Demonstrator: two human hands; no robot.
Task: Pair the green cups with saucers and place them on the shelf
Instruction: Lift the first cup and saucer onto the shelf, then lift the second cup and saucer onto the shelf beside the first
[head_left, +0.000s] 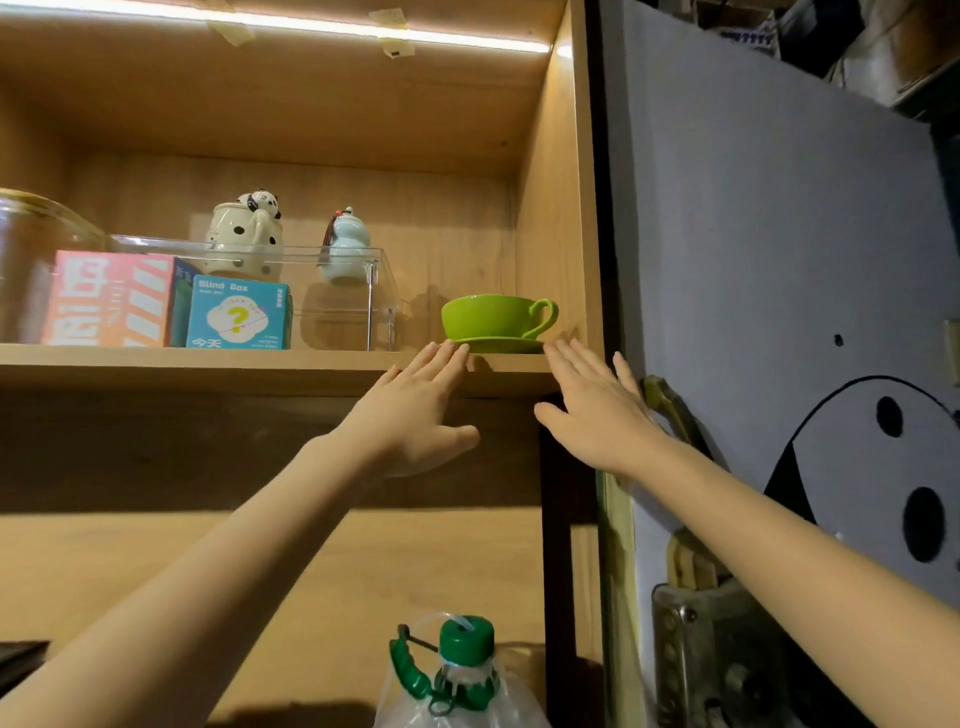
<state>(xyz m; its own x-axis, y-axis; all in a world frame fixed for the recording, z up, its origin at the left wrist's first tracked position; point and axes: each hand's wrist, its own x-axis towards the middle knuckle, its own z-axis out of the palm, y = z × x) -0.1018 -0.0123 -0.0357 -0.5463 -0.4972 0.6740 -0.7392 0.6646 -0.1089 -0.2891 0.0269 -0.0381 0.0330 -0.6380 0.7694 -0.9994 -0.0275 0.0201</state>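
A green cup (491, 315) with its handle to the right stands on a green saucer (496, 345) at the right end of the wooden shelf (208, 364). My left hand (415, 410) is flat and empty just below the shelf's front edge, fingertips next to the saucer's left rim. My right hand (597, 410) is spread with nothing in it, fingertips next to the saucer's right rim. Neither hand grips the cup or saucer.
A clear acrylic riser (343, 306) stands left of the cup, carrying a panda teapot (247, 236) and a pale blue gourd jar (347, 247). A blue box (236, 314), a pink box (111, 299) and a glass jar (26, 260) fill the left. A green-capped bottle (460, 670) stands below.
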